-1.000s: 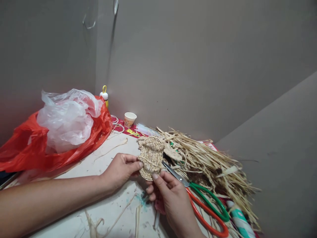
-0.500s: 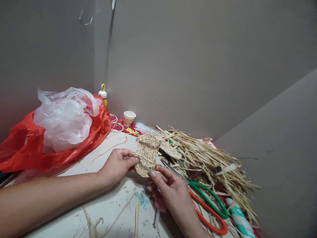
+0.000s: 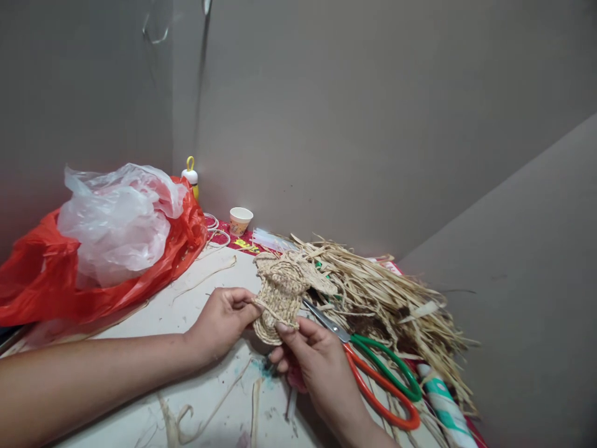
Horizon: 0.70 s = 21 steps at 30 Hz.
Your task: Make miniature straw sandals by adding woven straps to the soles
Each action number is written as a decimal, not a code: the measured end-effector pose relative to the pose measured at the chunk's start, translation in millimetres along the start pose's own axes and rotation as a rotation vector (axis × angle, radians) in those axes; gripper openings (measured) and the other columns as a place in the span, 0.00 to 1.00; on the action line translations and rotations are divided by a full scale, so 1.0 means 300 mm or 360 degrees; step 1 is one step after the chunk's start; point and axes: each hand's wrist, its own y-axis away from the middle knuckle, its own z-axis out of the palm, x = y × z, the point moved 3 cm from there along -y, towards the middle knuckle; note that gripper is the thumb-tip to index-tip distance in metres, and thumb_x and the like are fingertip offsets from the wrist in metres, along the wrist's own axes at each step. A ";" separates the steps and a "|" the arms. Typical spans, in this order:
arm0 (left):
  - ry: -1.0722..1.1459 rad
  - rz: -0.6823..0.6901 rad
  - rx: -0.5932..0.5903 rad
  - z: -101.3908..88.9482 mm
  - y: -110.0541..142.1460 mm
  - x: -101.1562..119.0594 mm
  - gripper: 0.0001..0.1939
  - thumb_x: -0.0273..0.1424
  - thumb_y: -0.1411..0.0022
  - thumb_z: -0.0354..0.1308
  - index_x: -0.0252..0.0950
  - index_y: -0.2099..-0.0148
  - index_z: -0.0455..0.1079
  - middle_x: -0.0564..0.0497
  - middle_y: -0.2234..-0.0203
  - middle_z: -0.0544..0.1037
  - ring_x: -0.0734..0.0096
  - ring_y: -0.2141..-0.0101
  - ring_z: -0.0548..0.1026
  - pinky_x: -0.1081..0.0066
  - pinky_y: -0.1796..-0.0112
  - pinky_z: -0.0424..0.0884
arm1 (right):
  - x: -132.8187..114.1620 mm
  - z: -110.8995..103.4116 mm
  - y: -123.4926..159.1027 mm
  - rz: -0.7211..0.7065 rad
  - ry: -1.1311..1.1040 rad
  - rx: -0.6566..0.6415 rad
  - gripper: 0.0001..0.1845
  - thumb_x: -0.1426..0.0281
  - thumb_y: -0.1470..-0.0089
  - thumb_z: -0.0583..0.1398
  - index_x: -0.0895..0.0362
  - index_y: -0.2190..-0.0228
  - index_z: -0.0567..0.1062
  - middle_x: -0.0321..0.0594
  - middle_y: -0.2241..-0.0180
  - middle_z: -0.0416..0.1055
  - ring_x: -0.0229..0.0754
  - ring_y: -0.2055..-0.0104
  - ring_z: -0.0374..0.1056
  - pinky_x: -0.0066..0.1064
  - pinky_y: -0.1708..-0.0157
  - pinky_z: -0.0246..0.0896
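Between my hands is a small woven straw piece [image 3: 281,297], pale tan, with rounded ends and coiled rows. My left hand [image 3: 228,320] pinches its left edge, where a thin twisted straw cord crosses the face. At the lower right edge, the thumb and fingers of my right hand [image 3: 317,361] are closed on the same piece, the thumb lying on its front. Scissors [image 3: 368,361] with one green and one orange handle rest just right of my right hand, blades pointing towards the weaving. Another flat woven piece [image 3: 321,280] lies behind it.
A large bundle of dry straw [image 3: 382,286] spreads along the right. A red plastic bag [image 3: 41,267] with a clear bag [image 3: 121,230] lies left. A paper cup [image 3: 240,221] and a yellow-and-white bottle [image 3: 190,176] stand at the back. Loose straw strips [image 3: 172,423] lie on the white tabletop [image 3: 205,386].
The woven piece has tilted and lowered slightly, showing more of its coiled upper end. My right hand has shifted slightly left and down along its lower edge. The whole view has moved a little.
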 end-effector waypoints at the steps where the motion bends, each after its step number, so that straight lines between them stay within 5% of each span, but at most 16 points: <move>1: -0.0009 -0.0001 0.0002 0.001 0.001 0.001 0.10 0.35 0.48 0.61 0.31 0.73 0.70 0.53 0.81 0.73 0.76 0.79 0.69 0.75 0.74 0.63 | -0.001 0.003 -0.003 0.0023 -0.0005 -0.0023 0.20 0.53 0.53 0.63 0.59 0.75 0.71 0.36 0.85 0.71 0.28 0.88 0.57 0.16 0.91 0.44; 4: 0.0004 -0.0047 -0.0026 -0.005 -0.008 0.007 0.12 0.36 0.50 0.62 0.31 0.72 0.69 0.53 0.81 0.73 0.75 0.79 0.69 0.75 0.75 0.63 | -0.024 -0.005 0.002 0.0046 0.0120 -0.0238 0.19 0.54 0.53 0.63 0.58 0.71 0.70 0.33 0.84 0.70 0.30 0.89 0.57 0.18 0.91 0.45; 7: 0.0053 -0.0082 0.0056 -0.043 -0.045 0.022 0.16 0.35 0.53 0.64 0.30 0.65 0.70 0.53 0.81 0.73 0.75 0.79 0.70 0.76 0.75 0.63 | -0.092 -0.085 -0.007 -0.0044 0.0490 -0.0324 0.23 0.57 0.52 0.63 0.58 0.57 0.70 0.31 0.83 0.70 0.35 0.86 0.63 0.24 0.86 0.56; 13: -0.0610 0.0148 0.0451 -0.191 -0.164 0.043 0.28 0.34 0.47 0.55 0.28 0.45 0.60 0.57 0.81 0.70 0.76 0.83 0.66 0.76 0.79 0.60 | -0.281 -0.340 -0.223 -0.0485 0.1904 0.0446 0.19 0.64 0.44 0.56 0.60 0.54 0.73 0.48 0.60 0.77 0.48 0.61 0.74 0.34 0.63 0.65; 16: -0.0823 0.0237 0.0488 -0.238 -0.196 0.028 0.27 0.31 0.48 0.53 0.27 0.46 0.62 0.58 0.84 0.67 0.73 0.82 0.66 0.75 0.78 0.59 | -0.303 -0.339 -0.355 -0.0522 0.2105 0.0440 0.16 0.65 0.47 0.60 0.58 0.56 0.75 0.47 0.57 0.75 0.51 0.55 0.71 0.37 0.57 0.63; 21: -0.1359 0.0377 0.0542 -0.275 -0.181 0.044 0.23 0.30 0.53 0.55 0.34 0.52 0.71 0.51 0.80 0.74 0.64 0.74 0.72 0.71 0.71 0.62 | -0.270 -0.236 -0.482 -0.0610 0.2299 0.0349 0.16 0.66 0.41 0.57 0.57 0.52 0.69 0.44 0.51 0.68 0.45 0.55 0.68 0.43 0.57 0.66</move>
